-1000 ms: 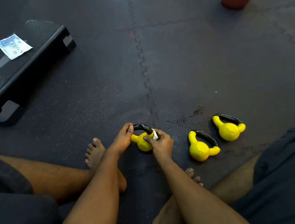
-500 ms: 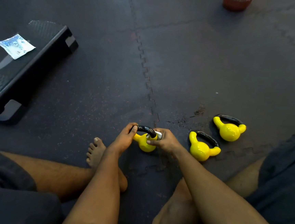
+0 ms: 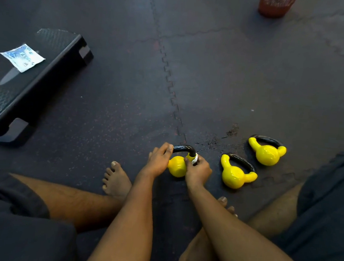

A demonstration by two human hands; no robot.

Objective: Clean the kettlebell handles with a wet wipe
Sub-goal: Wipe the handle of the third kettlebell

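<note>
A small yellow kettlebell [image 3: 176,166] with a black handle lies on the dark floor mat between my hands. My left hand [image 3: 157,160] grips the left end of its handle. My right hand [image 3: 197,170] pinches a white wet wipe [image 3: 195,159] around the right end of the handle, where black meets yellow. Two more yellow kettlebells lie to the right, one near [image 3: 236,173] and one farther [image 3: 267,152], both untouched.
A black aerobic step [image 3: 25,88] sits at the left with a blue-white wipe packet [image 3: 22,57] on top. A red mesh bin [image 3: 275,4] stands at the far top right. My bare feet and legs frame the kettlebells. Some dark crumbs [image 3: 232,132] dot the mat.
My right hand has slid the wipe down the right side of the handle, toward the yellow base. My left hand keeps its hold on the left end.
</note>
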